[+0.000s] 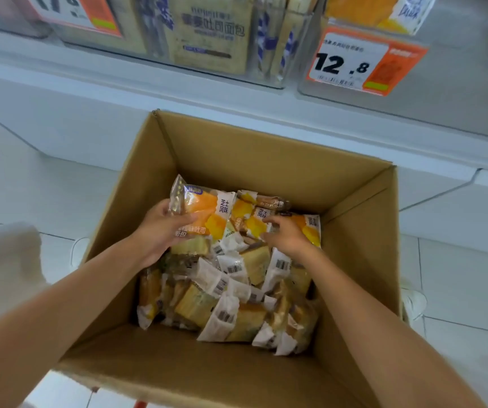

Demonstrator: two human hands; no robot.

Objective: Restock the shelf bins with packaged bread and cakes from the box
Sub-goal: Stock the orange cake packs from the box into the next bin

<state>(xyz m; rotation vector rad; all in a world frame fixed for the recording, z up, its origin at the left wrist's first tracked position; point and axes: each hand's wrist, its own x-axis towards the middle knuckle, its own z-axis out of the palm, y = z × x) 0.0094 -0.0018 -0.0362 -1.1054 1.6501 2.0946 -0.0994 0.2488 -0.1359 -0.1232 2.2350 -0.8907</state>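
The only view comes from a wide-angle camera on the person's head. It faces forward and steeply down into the open cardboard box (266, 160), which fills the middle of the frame. The camera is near enough that both forearms run in from the bottom corners and the lettering on the bread packet (207, 210) at the left hand (160, 228) can be read. The top edge takes in the fronts of the shelf bins (275, 75) and a price tag (363, 63) just beyond the box, blurred and bowed by the lens, with pale floor tiles (16, 187) at either side.
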